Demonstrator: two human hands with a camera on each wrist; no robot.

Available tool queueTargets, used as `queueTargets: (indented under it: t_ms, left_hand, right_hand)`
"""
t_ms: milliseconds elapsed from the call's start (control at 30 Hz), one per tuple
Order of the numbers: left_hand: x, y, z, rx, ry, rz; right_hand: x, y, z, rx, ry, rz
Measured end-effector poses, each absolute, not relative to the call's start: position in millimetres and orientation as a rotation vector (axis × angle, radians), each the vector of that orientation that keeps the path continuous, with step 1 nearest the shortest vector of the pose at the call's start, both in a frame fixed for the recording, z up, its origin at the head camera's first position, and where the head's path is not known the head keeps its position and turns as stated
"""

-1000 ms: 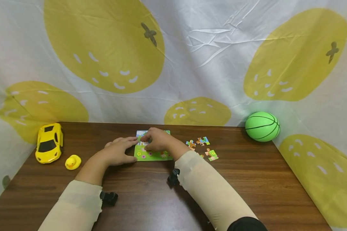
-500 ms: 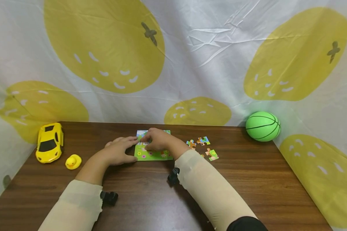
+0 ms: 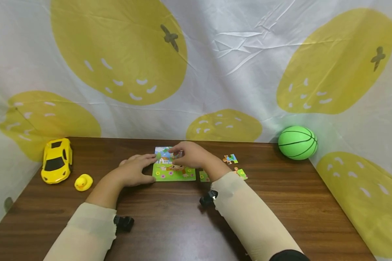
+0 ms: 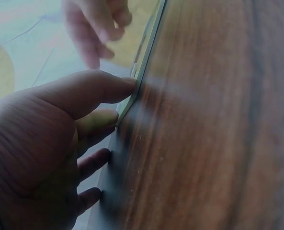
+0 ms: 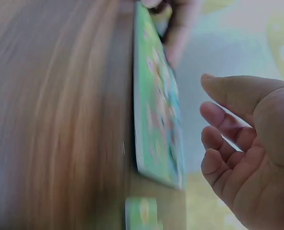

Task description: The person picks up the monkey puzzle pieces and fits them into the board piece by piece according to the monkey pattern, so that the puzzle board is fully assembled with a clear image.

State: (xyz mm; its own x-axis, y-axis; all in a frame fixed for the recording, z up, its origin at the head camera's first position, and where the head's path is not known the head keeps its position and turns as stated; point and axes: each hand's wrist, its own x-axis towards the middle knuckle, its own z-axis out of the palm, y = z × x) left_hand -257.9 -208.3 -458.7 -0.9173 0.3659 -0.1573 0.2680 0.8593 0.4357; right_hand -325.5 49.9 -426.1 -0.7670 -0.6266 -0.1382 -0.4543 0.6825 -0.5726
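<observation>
A jigsaw puzzle board (image 3: 174,175) with a bright picture of a house, flowers and an animal lies flat on the table. My left hand (image 3: 137,170) rests at its left side, thumb by the near corner and index fingertip at the left edge. In the left wrist view, the thumb touches the board's thin edge. Above the board's right part hovers my right hand (image 3: 192,156), fingers loosely bent. Nothing shows between those fingers in the right wrist view. Loose puzzle pieces lie right of the board: one green (image 3: 204,176), one blue-topped (image 3: 230,158) and one partly behind the forearm (image 3: 241,174).
A yellow toy car (image 3: 56,161) and a rubber duck (image 3: 83,182) stand at the table's left. A green ball (image 3: 297,142) sits at the back right corner. Behind the brown wooden table (image 3: 163,224) hangs a white curtain (image 3: 228,87) with yellow fruit shapes.
My right hand has lifted off the board's middle and moved right, uncovering the house and animal picture. The left hand keeps its place at the board's left edge.
</observation>
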Motion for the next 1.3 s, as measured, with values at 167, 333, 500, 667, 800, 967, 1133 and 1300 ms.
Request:
queueTargets:
  t_ms: [167,333,500,667,800,967,1133,1300]
  left_hand:
    - [-257.8,-209.2,-458.6,0.482,2.797,0.602]
    - [-257.9,-211.3,-459.5,0.481,2.798,0.598]
    - [-256.5,-212.7,-459.3,0.480,2.797,0.599]
    - [-255.3,-213.5,-458.7,0.484,2.797,0.604]
    - [-254.3,-214.5,-458.8,0.486,2.798,0.603]
    - [-253.4,-215.6,-459.0,0.481,2.798,0.605]
    - [-253.7,-216.7,-459.3,0.481,2.803,0.604]
    - [-254.0,-217.4,-459.0,0.479,2.798,0.598]
  right_hand:
    - [-321.0,88.7,-422.9,-0.783,2.609,-0.840]
    - [-318.3,125.3,-422.3,-0.685,2.637,-0.920]
    - [-315.3,155.3,-427.0,-0.596,2.691,-0.939]
    - [-312.4,172.6,-430.8,-0.557,2.703,-0.983]
    - [-312.1,180.5,-435.5,-0.532,2.699,-0.976]
    - [-313.9,186.7,-440.8,-0.507,2.705,-0.923]
    - [-316.8,188.5,-445.6,-0.489,2.685,-0.914]
    - [-319.3,188.4,-451.8,-0.475,2.681,-0.882]
